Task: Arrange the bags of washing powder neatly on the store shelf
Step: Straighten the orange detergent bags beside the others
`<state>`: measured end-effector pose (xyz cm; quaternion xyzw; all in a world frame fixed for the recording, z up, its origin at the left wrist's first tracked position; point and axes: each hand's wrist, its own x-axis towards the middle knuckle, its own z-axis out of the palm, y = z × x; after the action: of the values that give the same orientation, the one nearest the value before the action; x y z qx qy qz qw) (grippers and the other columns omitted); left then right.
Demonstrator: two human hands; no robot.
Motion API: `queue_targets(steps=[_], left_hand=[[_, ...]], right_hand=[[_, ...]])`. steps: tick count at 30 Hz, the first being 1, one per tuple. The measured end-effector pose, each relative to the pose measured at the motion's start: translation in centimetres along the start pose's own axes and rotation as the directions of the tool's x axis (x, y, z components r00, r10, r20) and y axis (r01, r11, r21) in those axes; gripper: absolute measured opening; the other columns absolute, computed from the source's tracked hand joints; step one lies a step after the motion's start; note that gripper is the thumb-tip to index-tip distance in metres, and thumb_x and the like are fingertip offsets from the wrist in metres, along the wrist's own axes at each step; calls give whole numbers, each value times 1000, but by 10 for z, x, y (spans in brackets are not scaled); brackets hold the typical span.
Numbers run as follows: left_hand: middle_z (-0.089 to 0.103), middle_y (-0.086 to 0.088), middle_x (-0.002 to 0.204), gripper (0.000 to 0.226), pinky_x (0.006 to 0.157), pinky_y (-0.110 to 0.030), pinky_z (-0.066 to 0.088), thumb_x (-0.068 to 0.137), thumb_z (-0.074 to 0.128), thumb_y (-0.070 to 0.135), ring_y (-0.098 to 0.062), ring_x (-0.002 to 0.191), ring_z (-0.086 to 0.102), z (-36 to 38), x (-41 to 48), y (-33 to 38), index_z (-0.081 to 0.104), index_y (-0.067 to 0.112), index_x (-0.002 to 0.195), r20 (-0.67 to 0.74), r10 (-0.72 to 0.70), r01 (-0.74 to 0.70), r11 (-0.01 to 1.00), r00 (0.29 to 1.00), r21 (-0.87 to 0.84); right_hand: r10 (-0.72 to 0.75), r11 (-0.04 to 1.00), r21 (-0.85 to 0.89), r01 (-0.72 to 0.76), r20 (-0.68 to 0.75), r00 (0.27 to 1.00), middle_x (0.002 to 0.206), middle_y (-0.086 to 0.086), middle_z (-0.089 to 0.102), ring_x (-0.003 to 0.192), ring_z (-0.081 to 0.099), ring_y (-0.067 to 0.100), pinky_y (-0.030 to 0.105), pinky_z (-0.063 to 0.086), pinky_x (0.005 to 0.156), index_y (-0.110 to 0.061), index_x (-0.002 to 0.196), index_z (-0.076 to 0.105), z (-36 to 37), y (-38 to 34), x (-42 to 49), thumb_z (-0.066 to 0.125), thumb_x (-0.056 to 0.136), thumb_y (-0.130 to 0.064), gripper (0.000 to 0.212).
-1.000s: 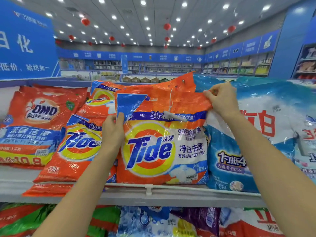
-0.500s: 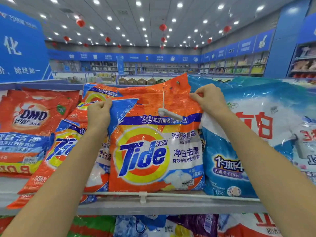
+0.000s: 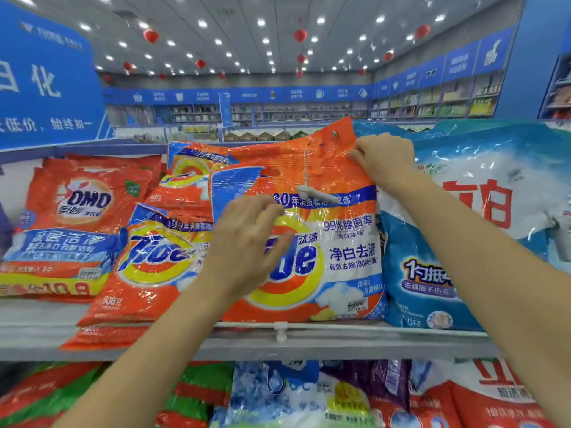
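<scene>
Two hands are at the large Tide bag [image 3: 336, 251], which stands upright at the front rail of the shelf [image 3: 355, 342]. The right hand [image 3: 383, 159] has a pinching grip on its top right corner, and the left hand [image 3: 247, 242] hovers before its face, grip loosely open and holding nothing. Left of that open grip a smaller Tide bag [image 3: 154, 257] leans tilted with an OMO bag [image 3: 77, 211] beyond. Below and to the right of the pinching grip a blue bag [image 3: 432, 273] touches the large one, and a white tag [image 3: 315, 194] hangs between both grips.
</scene>
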<state>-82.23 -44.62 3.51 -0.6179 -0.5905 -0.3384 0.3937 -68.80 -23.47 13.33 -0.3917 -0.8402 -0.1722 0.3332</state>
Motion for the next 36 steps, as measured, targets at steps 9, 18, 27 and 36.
queue_targets(steps=[9, 18, 27, 36], left_hand=[[50, -12, 138, 70, 111, -41, 18, 96, 11, 57, -27, 131, 40, 27, -37, 9, 47, 10, 135, 322, -103, 29, 973, 941, 228], [34, -17, 148, 69, 115, -40, 2, 96, 8, 57, -27, 139, 18, 32, -38, 8, 34, 12, 142, 327, -114, 27, 965, 938, 260], [41, -19, 142, 56, 109, -54, 14, 83, 58, 38, -37, 132, 37, 15, -19, 73, 49, 11, 131, 139, -117, 100, 987, 983, 123], [65, 9, 90, 30, 76, -17, 42, 81, 52, 39, 0, 83, 56, 46, -13, 226, 61, 17, 99, 314, -20, 229, 730, 949, -644]], right_hand=[[-57, 868, 460, 187, -281, 958, 103, 8, 61, 97, 46, 20, 30, 37, 81, -10, 104, 60, 16, -62, -167, 37, 92, -35, 36], [-125, 969, 214, 121, 1, 992, 130, 12, 54, 119, 49, 28, 40, 43, 99, -14, 127, 49, 40, -72, -188, 24, 93, -46, 53], [-17, 946, 317, 62, -141, 990, 135, 10, 50, 128, 33, 24, 39, 22, 108, -18, 125, 54, -8, -19, -239, 50, 86, -29, 41], [494, 698, 616, -365, -46, 868, 78, -11, 68, 76, 63, 4, 13, 46, 69, -33, 87, 58, -109, 155, -375, 53, 87, -26, 9]])
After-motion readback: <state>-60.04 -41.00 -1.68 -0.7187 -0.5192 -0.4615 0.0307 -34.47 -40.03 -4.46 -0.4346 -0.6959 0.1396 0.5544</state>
